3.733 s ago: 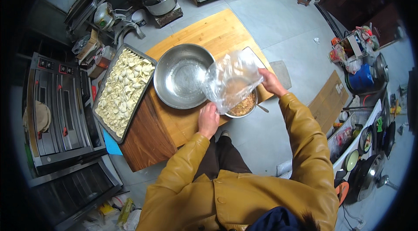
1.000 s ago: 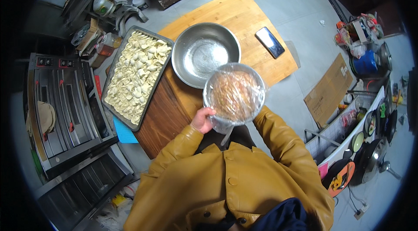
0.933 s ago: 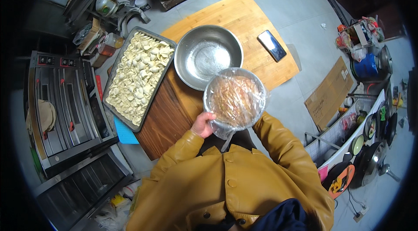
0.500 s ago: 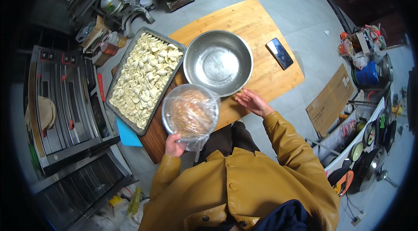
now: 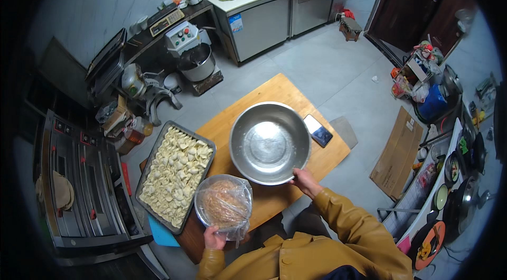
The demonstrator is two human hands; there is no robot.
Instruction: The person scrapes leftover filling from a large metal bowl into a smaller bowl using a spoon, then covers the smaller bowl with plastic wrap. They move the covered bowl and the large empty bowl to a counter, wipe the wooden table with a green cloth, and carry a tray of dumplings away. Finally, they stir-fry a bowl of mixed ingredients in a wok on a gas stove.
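Note:
My left hand [image 5: 214, 238] grips the near rim of a round bowl [image 5: 200, 211] at the table's front left. Brownish-pink, minced-looking filling [image 5: 224, 202] sits in it under clear plastic wrap, whose loose end hangs by my fingers. My right hand [image 5: 306, 183] is closed on the near-right rim of a large steel basin [image 5: 266, 145]. Nothing lies inside the basin; whether it rests on the table or is raised I cannot tell. Left of both vessels, a dark rectangular tray [image 5: 212, 154] carries a heap of pale folded dumplings [image 5: 177, 174].
Beside the basin lies a phone [image 5: 320, 133] on the wooden table [image 5: 274, 85]. An oven [image 5: 79, 190] stands at the left, a mixer [image 5: 193, 58] and a steel counter [image 5: 261, 24] at the back. Flattened cardboard [image 5: 398, 156] and a shelf of pans are on the right.
My right hand, formerly open beside the basin, has closed on its rim. The basin has shifted toward the phone and now overlaps its edge. The view has tilted up, showing the back counter.

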